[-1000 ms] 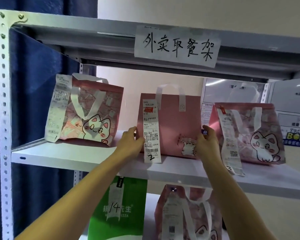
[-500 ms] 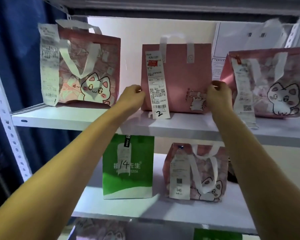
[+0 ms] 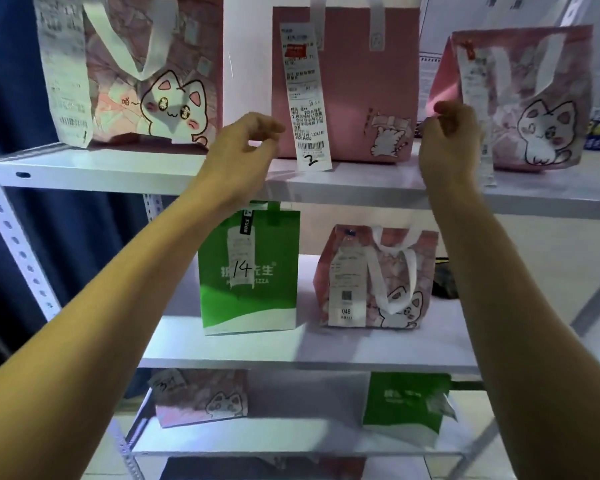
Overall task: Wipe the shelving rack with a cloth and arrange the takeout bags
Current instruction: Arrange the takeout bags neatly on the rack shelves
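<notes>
A plain pink takeout bag (image 3: 347, 84) with a long receipt marked 2 stands upright in the middle of the upper white shelf (image 3: 118, 168). My left hand (image 3: 243, 150) hovers at its lower left corner, fingers loosely curled and apart, holding nothing. My right hand (image 3: 447, 133) is just off the bag's lower right edge, fingers curled in, in the gap before the right cat-print bag (image 3: 534, 105). Another cat-print bag (image 3: 146, 74) stands at the left. No cloth is visible.
The middle shelf (image 3: 326, 344) holds a green bag marked 14 (image 3: 250, 271) and a pink cat bag (image 3: 378, 278). The lower shelf carries a pink bag (image 3: 201, 396) and a green bag (image 3: 406, 403). A perforated rack post (image 3: 18, 251) and a dark blue curtain are at the left.
Both hands have come off the sides of the middle pink bag and drawn back slightly. The view has tilted down, bringing the lower shelves into sight.
</notes>
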Demonstrator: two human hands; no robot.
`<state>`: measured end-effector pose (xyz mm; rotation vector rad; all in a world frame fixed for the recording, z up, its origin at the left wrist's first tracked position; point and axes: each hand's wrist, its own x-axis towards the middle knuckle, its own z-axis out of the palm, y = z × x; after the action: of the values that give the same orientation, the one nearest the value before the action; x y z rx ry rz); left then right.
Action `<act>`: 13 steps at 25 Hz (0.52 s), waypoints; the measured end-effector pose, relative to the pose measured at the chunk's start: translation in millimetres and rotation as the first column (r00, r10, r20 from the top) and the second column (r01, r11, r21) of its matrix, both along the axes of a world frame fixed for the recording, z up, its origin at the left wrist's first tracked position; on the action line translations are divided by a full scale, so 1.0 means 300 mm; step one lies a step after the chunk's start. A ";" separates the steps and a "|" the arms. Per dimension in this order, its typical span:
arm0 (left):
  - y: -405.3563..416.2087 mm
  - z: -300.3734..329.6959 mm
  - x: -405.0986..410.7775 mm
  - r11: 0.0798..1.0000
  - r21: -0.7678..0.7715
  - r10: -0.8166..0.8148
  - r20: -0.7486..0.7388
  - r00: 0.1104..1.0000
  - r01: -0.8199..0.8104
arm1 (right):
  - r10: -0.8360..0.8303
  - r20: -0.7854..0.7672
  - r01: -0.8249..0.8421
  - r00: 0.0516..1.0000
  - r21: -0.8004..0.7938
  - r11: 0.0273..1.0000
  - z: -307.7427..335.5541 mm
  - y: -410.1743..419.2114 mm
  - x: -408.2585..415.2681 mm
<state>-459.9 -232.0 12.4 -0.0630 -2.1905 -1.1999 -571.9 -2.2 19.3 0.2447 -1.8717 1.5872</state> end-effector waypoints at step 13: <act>0.104 -0.492 0.237 0.993 0.032 -0.114 0.123 0.986 0.111 | 0.032 0.066 -0.031 0.997 -0.015 0.999 -0.522 0.035 0.366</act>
<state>-388.7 -200.9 -135.1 -0.1054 -2.3057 -1.3254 -462.0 8.2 -137.3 0.2190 -1.9143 1.6474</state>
